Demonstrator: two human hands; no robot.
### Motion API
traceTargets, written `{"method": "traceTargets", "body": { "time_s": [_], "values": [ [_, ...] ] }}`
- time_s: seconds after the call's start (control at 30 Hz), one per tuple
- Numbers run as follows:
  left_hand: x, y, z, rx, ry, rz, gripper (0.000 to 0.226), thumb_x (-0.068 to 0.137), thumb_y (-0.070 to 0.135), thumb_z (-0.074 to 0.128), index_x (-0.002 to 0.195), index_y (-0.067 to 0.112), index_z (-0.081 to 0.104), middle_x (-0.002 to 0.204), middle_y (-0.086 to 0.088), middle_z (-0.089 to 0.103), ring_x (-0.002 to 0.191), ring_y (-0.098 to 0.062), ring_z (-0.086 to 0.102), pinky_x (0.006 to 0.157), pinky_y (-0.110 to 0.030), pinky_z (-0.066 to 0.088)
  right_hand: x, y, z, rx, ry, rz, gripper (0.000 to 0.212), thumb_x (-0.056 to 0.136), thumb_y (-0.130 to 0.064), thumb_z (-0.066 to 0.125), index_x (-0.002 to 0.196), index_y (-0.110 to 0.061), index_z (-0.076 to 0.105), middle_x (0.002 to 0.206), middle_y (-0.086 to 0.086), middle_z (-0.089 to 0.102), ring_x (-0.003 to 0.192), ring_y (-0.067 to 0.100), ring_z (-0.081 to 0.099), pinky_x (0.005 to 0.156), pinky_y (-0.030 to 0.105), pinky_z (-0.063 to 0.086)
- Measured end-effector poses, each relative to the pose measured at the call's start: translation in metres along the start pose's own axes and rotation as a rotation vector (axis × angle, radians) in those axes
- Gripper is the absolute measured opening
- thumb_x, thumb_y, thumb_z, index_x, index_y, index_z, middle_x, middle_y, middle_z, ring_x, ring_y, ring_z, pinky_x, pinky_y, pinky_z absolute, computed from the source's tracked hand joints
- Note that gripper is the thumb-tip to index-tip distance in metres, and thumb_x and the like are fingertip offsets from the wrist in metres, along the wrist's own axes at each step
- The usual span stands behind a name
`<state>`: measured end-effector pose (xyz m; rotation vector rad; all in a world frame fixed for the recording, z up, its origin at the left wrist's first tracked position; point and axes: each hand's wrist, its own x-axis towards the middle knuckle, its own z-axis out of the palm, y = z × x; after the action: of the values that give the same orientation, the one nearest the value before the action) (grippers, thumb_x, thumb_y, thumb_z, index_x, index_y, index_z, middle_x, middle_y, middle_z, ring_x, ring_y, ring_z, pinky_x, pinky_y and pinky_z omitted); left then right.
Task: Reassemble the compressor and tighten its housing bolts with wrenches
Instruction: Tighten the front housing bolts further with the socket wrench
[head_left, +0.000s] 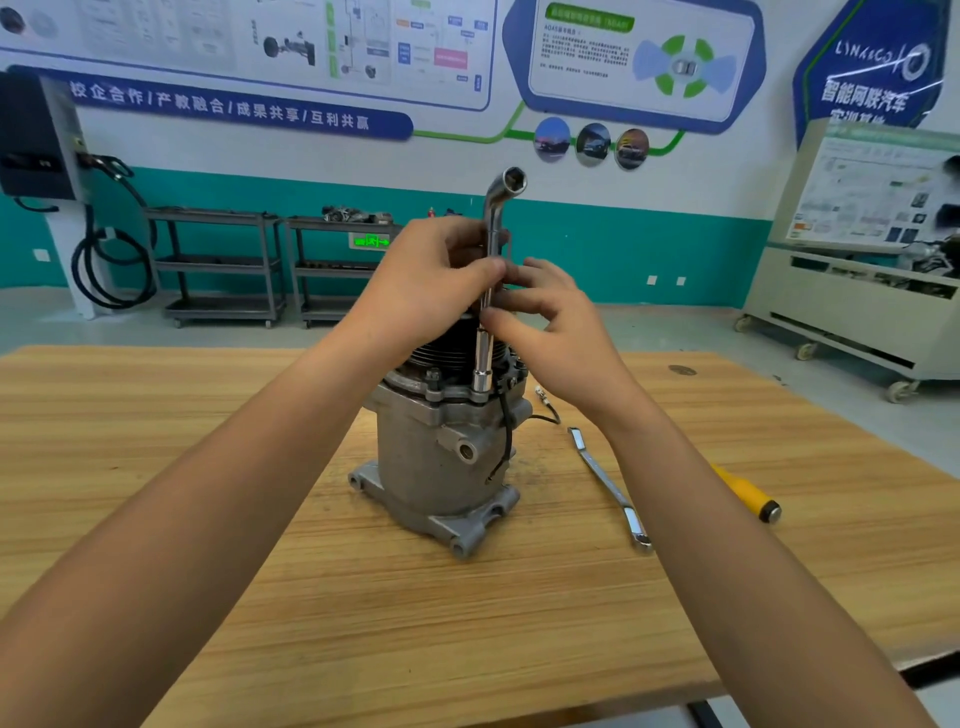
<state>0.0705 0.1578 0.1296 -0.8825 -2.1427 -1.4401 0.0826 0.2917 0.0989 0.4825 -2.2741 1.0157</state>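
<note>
Hands are meeting above the compressor (447, 452) in the head view; it is standing upright on its mounting feet near the middle of the wooden table (208, 467), with its black ribbed end facing up. An L-shaped socket wrench (483, 358) is standing almost vertically over it. Its lower socket is sitting on the front of the upper flange (405, 385), and its bent upper end is pointing its open hexagon toward the camera. The left hand (431, 286) is gripping the upper part of the shaft, fingers curling round it and the thumb pressing against its side. The right hand (550, 332) is pinching the shaft just below, the thumb lying against the metal and the fingers bending loosely behind it. A bolt head (432, 375) is showing on the flange left of the socket. A black cable (506, 431) is hanging down the right side of the housing, and a small plug (543, 393) is lying on the table just beside the compressor. To the right a ring spanner (608, 483) is lying flat on the wood, apart from the compressor. Farther right a yellow-handled tool (748, 493) is lying partly hidden behind the right forearm. Against the back wall two metal trolleys (223, 260) are standing side by side.
</note>
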Motion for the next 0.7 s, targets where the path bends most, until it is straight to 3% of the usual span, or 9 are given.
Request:
{"method": "traceTargets", "body": {
  "time_s": [0.1, 0.23, 0.3, 0.37, 0.43, 0.53, 0.6, 0.7],
  "values": [
    [-0.001, -0.001, 0.000, 0.089, 0.060, -0.007, 0.025, 0.085, 0.023, 0.065, 0.110, 0.023, 0.060, 0.090, 0.019, 0.059, 0.086, 0.008, 0.056, 0.070, 0.000, 0.043, -0.001, 0.002, -0.001, 0.024, 0.030, -0.011, 0.016, 0.088, -0.017, 0.063, 0.099, -0.010, 0.073, 0.127, -0.006, 0.056, 0.134, 0.019, 0.032, 0.108, 0.052, 0.022],
    [0.005, 0.011, 0.005, -0.089, 0.202, -0.024, 0.028, 0.085, 0.028, 0.067, 0.108, 0.024, 0.052, 0.093, 0.006, 0.063, 0.088, -0.004, 0.063, 0.078, -0.019, 0.050, -0.001, -0.001, 0.001, 0.018, 0.057, 0.014, 0.014, 0.086, -0.018, 0.065, 0.095, -0.010, 0.074, 0.119, -0.009, 0.058, 0.133, 0.017, 0.034, 0.107, 0.051, 0.023],
    [0.013, 0.023, 0.011, -0.095, 0.246, 0.006, 0.016, 0.091, 0.030, 0.058, 0.098, 0.016, 0.055, 0.081, 0.001, 0.061, 0.074, -0.005, 0.062, 0.074, -0.028, 0.051, -0.004, -0.003, 0.004, 0.031, 0.075, 0.033, 0.014, 0.086, -0.019, 0.065, 0.095, -0.011, 0.074, 0.111, -0.013, 0.056, 0.131, 0.016, 0.036, 0.107, 0.050, 0.024],
    [0.018, 0.032, 0.021, -0.081, 0.280, 0.012, 0.027, 0.096, 0.028, 0.048, 0.074, 0.012, 0.049, 0.063, -0.003, 0.048, 0.060, -0.014, 0.050, 0.064, -0.039, 0.044, -0.009, -0.004, 0.008, 0.063, 0.128, 0.035, 0.017, 0.085, -0.021, 0.067, 0.099, -0.012, 0.072, 0.114, -0.010, 0.055, 0.126, 0.017, 0.041, 0.105, 0.050, 0.029],
    [0.022, 0.038, 0.030, -0.188, 0.318, -0.002, 0.041, 0.096, 0.022, 0.045, 0.057, 0.016, 0.034, 0.052, 0.000, 0.030, 0.050, -0.015, 0.032, 0.053, -0.035, 0.028, -0.021, -0.001, 0.012, 0.082, 0.141, 0.079, 0.043, 0.080, -0.029, 0.072, 0.119, -0.017, 0.061, 0.131, -0.003, 0.049, 0.129, 0.015, 0.038, 0.109, 0.047, 0.029],
    [0.028, 0.040, 0.033, -0.422, 0.346, -0.088, 0.048, 0.092, 0.014, 0.048, 0.051, 0.018, 0.025, 0.052, -0.002, 0.019, 0.046, -0.014, 0.015, 0.052, -0.033, 0.013, -0.045, 0.009, 0.023, 0.188, -0.024, 0.251, 0.102, 0.067, -0.047, 0.078, 0.148, -0.029, 0.019, 0.154, -0.009, 0.020, 0.137, 0.006, 0.020, 0.111, 0.029, 0.019],
    [0.033, 0.037, 0.030, -0.514, 0.267, -0.147, 0.046, 0.091, 0.010, 0.044, 0.050, 0.019, 0.024, 0.046, 0.002, 0.019, 0.042, -0.012, 0.013, 0.046, -0.025, 0.011, -0.057, 0.017, 0.033, 0.241, -0.124, 0.295, 0.120, 0.064, -0.046, 0.081, 0.149, -0.034, -0.002, 0.156, -0.016, 0.008, 0.139, 0.004, 0.013, 0.108, 0.026, 0.018],
    [0.037, 0.027, 0.019, -0.695, -0.016, -0.187, 0.049, 0.090, 0.012, 0.031, 0.042, 0.022, 0.026, 0.040, 0.007, 0.019, 0.038, -0.009, 0.010, 0.038, -0.017, 0.011, -0.064, 0.028, 0.042, 0.240, -0.129, 0.295, 0.128, 0.065, -0.040, 0.084, 0.145, -0.041, -0.016, 0.157, -0.017, -0.001, 0.143, 0.006, 0.008, 0.115, 0.032, 0.017]
  ]
}}
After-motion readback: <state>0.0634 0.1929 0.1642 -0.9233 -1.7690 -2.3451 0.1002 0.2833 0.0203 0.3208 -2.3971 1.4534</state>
